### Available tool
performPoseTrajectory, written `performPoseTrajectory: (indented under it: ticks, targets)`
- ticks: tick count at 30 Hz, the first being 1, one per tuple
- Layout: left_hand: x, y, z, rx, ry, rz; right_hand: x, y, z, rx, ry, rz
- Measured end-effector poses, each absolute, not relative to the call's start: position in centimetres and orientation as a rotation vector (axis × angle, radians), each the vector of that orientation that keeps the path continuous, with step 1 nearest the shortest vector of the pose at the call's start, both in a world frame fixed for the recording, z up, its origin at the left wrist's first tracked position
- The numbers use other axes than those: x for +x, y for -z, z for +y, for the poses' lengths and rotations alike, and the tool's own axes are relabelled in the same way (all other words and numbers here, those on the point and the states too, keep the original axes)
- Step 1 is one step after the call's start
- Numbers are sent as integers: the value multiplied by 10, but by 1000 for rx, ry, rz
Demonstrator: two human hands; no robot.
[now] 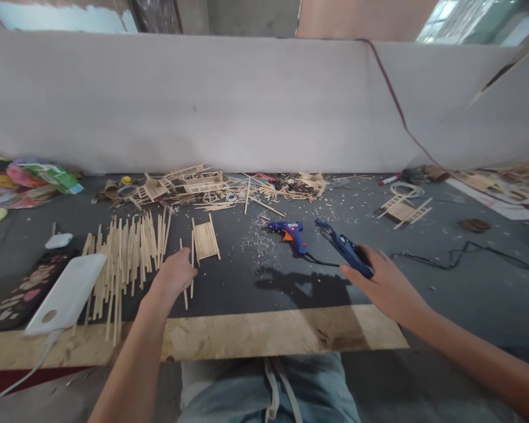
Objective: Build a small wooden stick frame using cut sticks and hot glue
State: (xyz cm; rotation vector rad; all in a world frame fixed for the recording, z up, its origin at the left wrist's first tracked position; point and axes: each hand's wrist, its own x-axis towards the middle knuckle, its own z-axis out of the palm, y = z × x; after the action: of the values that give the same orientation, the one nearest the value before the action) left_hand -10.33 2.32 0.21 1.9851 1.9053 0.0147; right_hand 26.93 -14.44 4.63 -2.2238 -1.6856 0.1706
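My left hand (176,273) is low over the dark tabletop, its fingers pinched at two thin wooden sticks (191,288). Just beyond it lies a small panel (206,239) of sticks joined side by side. In my right hand (385,279) is a dark blue hand tool (346,249) with a jaw-like tip, raised above the table and casting a shadow; its exact kind is unclear. Between the hands, a blue glue gun (288,230) with an orange trigger rests on its side, a small red light showing. Many loose sticks (130,252) are spread left of my left hand.
Stick models and scraps (194,185) are heaped along the white wall (247,106). A small stick frame (399,210) sits at right, near a black cable (449,264). A white power bank (66,294) and a dark phone (24,291) lie at left. A wooden strip (268,333) edges the table.
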Motion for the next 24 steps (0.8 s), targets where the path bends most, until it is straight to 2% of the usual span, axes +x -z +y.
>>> performPoseTrajectory:
  ticks: [24]
  targets:
    - [-91, -7, 37, 2017, 47, 2005, 257, -49, -165, -2229, -179, -1642]
